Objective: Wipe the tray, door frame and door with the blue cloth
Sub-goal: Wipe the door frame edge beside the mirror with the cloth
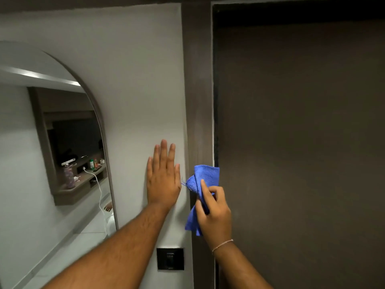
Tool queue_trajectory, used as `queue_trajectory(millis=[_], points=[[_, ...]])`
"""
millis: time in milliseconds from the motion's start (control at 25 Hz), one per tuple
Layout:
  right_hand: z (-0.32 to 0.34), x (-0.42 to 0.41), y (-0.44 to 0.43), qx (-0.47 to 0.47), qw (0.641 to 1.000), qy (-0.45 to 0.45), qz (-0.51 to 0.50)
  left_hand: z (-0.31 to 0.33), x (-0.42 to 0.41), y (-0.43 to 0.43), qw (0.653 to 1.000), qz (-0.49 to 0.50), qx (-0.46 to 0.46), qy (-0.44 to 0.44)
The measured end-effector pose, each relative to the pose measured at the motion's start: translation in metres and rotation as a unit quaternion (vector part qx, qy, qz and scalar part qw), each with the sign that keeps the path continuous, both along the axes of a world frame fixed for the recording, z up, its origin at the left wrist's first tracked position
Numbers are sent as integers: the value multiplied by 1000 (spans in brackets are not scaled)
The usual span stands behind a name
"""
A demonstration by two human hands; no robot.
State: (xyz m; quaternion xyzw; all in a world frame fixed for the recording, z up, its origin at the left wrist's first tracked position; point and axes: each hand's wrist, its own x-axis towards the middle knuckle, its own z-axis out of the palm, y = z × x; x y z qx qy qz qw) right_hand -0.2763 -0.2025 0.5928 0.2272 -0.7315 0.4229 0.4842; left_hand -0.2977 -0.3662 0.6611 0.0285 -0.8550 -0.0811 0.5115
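Observation:
A dark brown door frame [199, 90] runs vertically down the middle of the view, with the dark brown door [302, 142] to its right. My right hand [214, 215] grips a crumpled blue cloth [205, 177] and presses it against the frame at about mid height. My left hand [163, 178] lies flat with fingers spread on the white wall [135, 80] just left of the frame, holding nothing. No tray is in view.
An arched mirror [52, 142] hangs on the wall at the left, reflecting a shelf with bottles and a white cable. A black wall switch [170, 259] sits below my left hand, close to the frame.

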Motion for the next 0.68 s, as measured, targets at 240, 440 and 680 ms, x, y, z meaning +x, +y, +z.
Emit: queue_trajectory(millis=[240, 440, 680], points=[[-41, -62, -21, 126, 975, 138, -119, -25, -51, -13, 993, 36, -33, 109], [-37, -72, -28, 196, 959, 105, -174, -34, -61, -21, 986, 43, -89, 134], [115, -75, -26, 209, 948, 139, -194, -30, -63, -19, 987, 28, -76, 136]])
